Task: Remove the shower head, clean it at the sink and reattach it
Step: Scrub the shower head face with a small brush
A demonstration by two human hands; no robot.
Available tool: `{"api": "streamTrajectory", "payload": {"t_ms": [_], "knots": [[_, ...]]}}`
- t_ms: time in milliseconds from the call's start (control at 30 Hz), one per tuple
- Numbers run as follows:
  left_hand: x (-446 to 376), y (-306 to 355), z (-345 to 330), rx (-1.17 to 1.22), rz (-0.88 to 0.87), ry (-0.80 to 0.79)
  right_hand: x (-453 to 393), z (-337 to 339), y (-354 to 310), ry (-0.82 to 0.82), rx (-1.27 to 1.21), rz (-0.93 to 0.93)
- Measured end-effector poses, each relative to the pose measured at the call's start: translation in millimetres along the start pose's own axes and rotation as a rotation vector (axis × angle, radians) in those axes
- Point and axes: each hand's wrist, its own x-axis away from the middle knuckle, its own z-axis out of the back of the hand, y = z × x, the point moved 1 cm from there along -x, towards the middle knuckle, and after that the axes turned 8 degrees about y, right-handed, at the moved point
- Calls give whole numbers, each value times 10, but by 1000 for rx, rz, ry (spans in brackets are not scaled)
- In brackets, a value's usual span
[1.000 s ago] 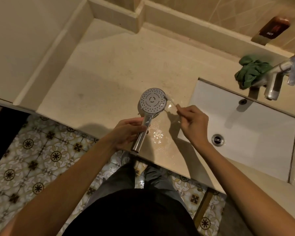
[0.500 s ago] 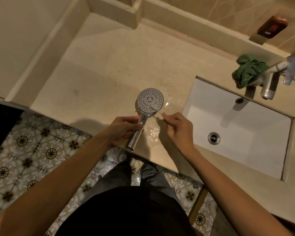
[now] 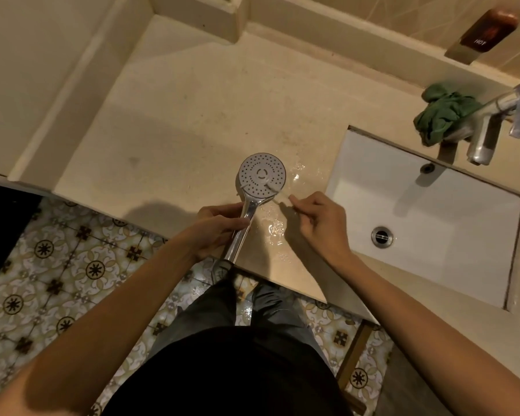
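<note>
A chrome shower head (image 3: 262, 174) lies face up over the beige countertop (image 3: 192, 121), its round nozzle plate pointing at the camera. My left hand (image 3: 219, 228) grips its shiny handle near the counter's front edge. My right hand (image 3: 315, 219) pinches a small pale brush (image 3: 278, 192), a toothbrush by its look, whose tip touches the lower right rim of the nozzle plate. Water is pooled on the counter between my hands.
A white rectangular sink (image 3: 433, 217) with a metal drain (image 3: 382, 235) is set in the counter at right. A chrome tap (image 3: 490, 127) hangs over its far edge, with a crumpled green cloth (image 3: 442, 114) beside it. Patterned floor tiles (image 3: 57, 265) lie below.
My right hand has drawn the brush from beside the shower head's right edge onto the lower part of its face. My left hand keeps its grip on the handle.
</note>
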Motion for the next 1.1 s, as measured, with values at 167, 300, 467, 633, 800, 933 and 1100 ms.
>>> {"api": "streamTrajectory", "payload": {"t_ms": [167, 300, 467, 633, 800, 933, 1100], "knots": [[-14, 52, -2, 0, -2, 4, 21, -4, -111, -71, -13, 90], [-14, 55, 8, -11, -9, 10, -202, 19, 44, 130, 36, -79], [2, 40, 32, -2, -1, 27, -27, -14, -155, -85, -12, 120], [-19, 81, 33, -11, -15, 38, -263, 62, 18, 95, 35, -29], [-19, 68, 26, -14, -1, 34, -272, 110, 7, -39, 101, 123], [-34, 32, 39, -41, -6, 17, -266, 73, -21, -69, 74, 148], [-71, 39, 44, -53, -15, 32, -341, 101, 67, 22, 81, 57]]}}
